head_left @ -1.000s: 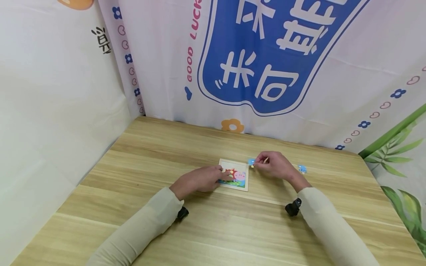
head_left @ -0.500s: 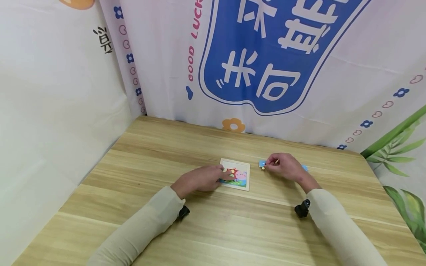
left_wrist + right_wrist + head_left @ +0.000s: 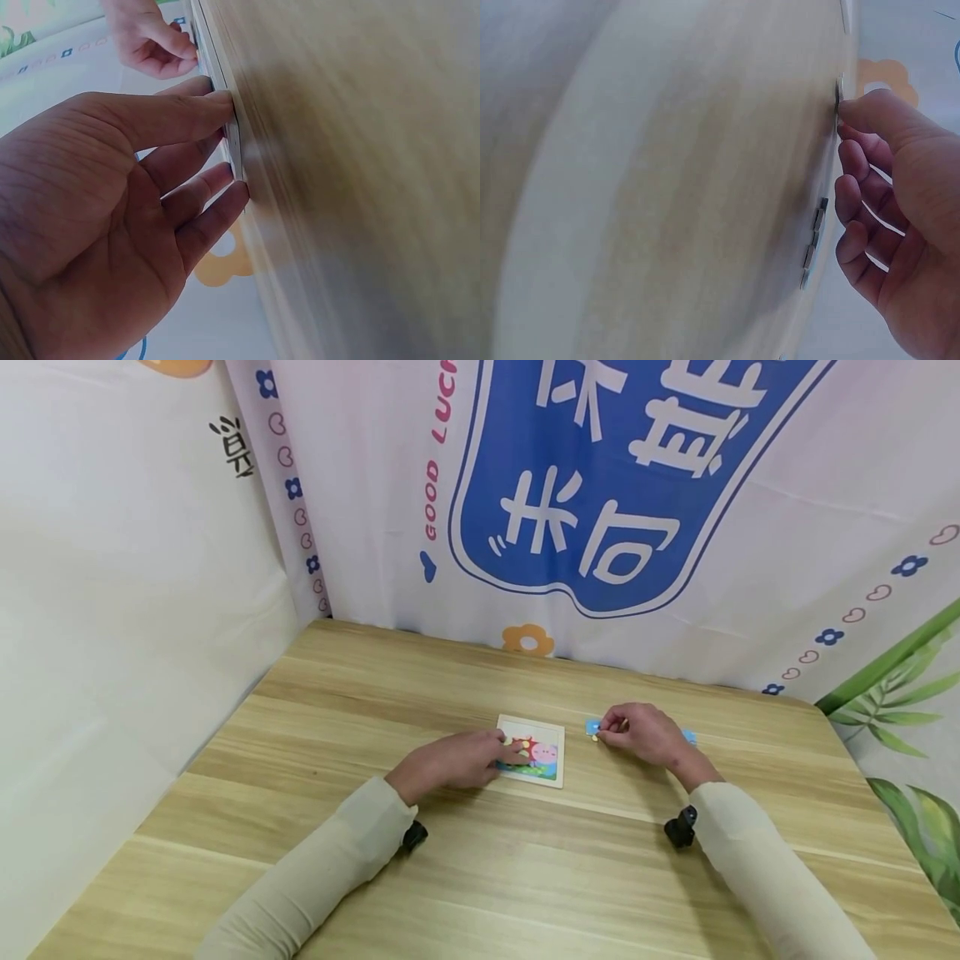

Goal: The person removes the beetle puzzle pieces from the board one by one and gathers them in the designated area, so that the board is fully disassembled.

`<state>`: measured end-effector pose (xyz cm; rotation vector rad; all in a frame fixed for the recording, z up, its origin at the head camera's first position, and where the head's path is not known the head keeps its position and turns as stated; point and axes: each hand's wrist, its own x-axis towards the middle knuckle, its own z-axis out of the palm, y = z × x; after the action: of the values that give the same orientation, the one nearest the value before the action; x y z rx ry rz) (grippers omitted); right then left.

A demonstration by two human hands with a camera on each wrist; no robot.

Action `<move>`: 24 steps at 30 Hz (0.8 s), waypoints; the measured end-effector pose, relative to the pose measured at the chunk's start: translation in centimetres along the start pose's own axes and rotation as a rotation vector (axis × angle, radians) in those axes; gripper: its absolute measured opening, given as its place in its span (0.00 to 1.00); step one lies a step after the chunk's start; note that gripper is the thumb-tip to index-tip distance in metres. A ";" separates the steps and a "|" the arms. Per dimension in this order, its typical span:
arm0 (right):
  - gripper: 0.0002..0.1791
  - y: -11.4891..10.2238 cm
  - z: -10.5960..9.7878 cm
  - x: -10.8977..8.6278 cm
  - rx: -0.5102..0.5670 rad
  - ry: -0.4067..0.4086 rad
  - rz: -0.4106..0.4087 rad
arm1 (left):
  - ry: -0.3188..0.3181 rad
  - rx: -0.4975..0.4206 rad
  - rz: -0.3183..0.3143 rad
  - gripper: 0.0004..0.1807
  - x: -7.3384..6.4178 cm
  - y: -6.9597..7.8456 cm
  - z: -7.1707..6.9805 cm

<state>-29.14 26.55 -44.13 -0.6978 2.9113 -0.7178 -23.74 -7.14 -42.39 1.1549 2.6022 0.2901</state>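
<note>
A small wooden jigsaw tray [image 3: 561, 768] lies flat on the table, showing a pink pig in red in its lower part and bare pale backing above. My left hand [image 3: 467, 760] grips it from the left, fingers spread over the picture. In the left wrist view, thumb and fingertips meet the tray's edge [image 3: 235, 154]. To the tray's right, my right hand [image 3: 647, 732] pinches a light-blue puzzle piece [image 3: 592, 726] with a yellow spot between thumb and index finger, close over the table. In the right wrist view the other fingers curl loosely, off the piece [image 3: 840, 84].
Another blue puzzle piece [image 3: 689, 737] lies right of my right hand, partly hidden behind the wrist; its jagged edge [image 3: 814, 240] shows in the right wrist view. A printed cloth [image 3: 390, 527] hangs along the wooden table's [image 3: 480, 877] back edge.
My right hand has moved right with the pinched piece, from beside the tray's upper right corner, and then stays nearly still. The left hand and tray stay put.
</note>
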 end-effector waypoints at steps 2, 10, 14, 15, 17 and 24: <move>0.03 0.0 0.0 0.0 -0.004 -0.003 -0.003 | 0.003 -0.001 0.001 0.27 0.1 -0.1 0.0; 0.03 0.0 -0.1 0.1 -0.026 -0.001 0.016 | -0.001 0.009 0.007 0.28 0.2 0.1 -0.1; 0.02 -0.5 -0.5 0.0 -0.043 0.035 0.039 | 0.001 0.012 0.020 0.28 0.2 0.2 -0.1; 0.02 -0.7 -0.6 0.0 -0.043 0.043 0.038 | 0.003 0.013 0.022 0.28 0.1 0.3 -0.1; 0.02 -1.3 -0.6 0.1 -0.034 0.041 0.028 | 0.007 0.023 0.027 0.28 0.1 0.3 0.0; 0.03 -3.6 1.0 0.0 -0.067 0.000 -0.053 | 0.018 -0.007 0.029 0.31 -0.2 0.4 0.0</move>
<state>-27.54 23.31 -43.37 -0.7840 2.9393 -0.6275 -23.32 -6.98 -42.27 1.1936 2.5995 0.3170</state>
